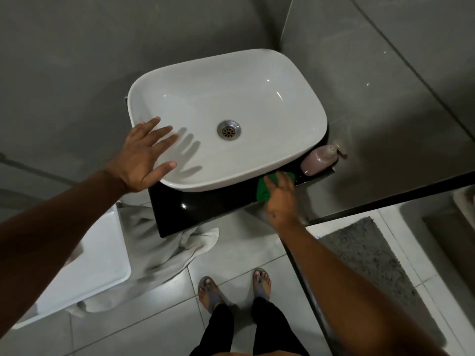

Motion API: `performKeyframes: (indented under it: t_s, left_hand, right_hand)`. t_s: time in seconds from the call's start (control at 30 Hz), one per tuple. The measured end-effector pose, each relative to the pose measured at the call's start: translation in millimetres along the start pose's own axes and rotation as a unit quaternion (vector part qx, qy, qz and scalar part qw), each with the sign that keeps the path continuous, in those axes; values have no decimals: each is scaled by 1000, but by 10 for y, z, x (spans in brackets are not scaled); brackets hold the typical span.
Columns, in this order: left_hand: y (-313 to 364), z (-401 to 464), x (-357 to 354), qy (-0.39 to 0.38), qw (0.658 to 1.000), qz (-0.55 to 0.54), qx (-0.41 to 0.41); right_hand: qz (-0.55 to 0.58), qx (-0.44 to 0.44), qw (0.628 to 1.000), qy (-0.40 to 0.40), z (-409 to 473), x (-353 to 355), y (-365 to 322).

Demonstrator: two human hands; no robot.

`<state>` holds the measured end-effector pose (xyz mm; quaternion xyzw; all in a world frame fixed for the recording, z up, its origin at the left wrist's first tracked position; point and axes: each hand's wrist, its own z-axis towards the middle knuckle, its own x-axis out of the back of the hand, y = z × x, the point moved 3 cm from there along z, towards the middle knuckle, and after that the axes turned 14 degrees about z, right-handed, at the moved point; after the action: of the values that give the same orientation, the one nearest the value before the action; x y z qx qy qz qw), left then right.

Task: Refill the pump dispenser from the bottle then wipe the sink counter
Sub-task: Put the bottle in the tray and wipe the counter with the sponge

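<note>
Left hand (144, 155): open, fingers spread, palm down at the near-left rim of the sink (257, 80); fingertips reach over the bowl and throw a shadow on its wall. Whether the palm touches the rim, cannot tell.
Left arm: extended from lower left, nearly straight, wrist level.
Right hand (281, 199): fingers curled down onto a green cloth (263, 188), pressing it on the black counter (195, 206) just under the sink's front edge.
Right arm: reaches up from lower right, wrist bent slightly downward.
Green cloth: bunched, showing left of and beyond the right fingers.
Pump dispenser (317, 160): pinkish, on the counter's far-right corner, just beyond and right of the right hand, apart from it; pump head toward the wall.
Drain (228, 129): metal, right of the left fingertips.
Towel (164, 242): pale, hanging below the counter, between the two forearms.
</note>
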<state>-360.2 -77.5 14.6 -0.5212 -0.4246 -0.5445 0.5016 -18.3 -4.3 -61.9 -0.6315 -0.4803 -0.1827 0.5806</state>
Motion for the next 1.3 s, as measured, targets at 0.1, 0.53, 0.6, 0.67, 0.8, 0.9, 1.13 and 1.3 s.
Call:
performKeyframes:
  t_s: [0.1, 0.53, 0.6, 0.67, 0.8, 0.9, 1.13, 1.3]
  left_hand:
    - [-2, 10, 22, -7, 1000, 2, 0]
    - [-247, -92, 70, -56, 998, -22, -12]
    - [-268, -100, 74, -60, 998, -21, -16]
    - [-289, -115, 81, -60, 998, -26, -20]
    - [-290, -112, 42, -48, 998, -24, -25]
    - [-286, -125, 37, -38, 999, -30, -14]
    - [-283, -126, 49, -40, 999, -16, -17]
    - [-272, -110, 17, -33, 999, -24, -8]
  right_hand:
    - [-16, 42, 998, -40, -327, -485, -507]
    - [9, 194, 980, -42, -746, -1313, -1387]
    - [28, 228, 971, -67, -779, -1459, -1628]
    - [9, 259, 960, -108, -788, -1468, -1605]
    - [-3, 290, 953, -83, -703, -1220, -1162]
    - [19, 231, 972, -39, -627, -1341, -1364]
    - [-7, 325, 941, -92, -784, -1350, -1324]
    - [55, 167, 983, 44, -485, -704, -455]
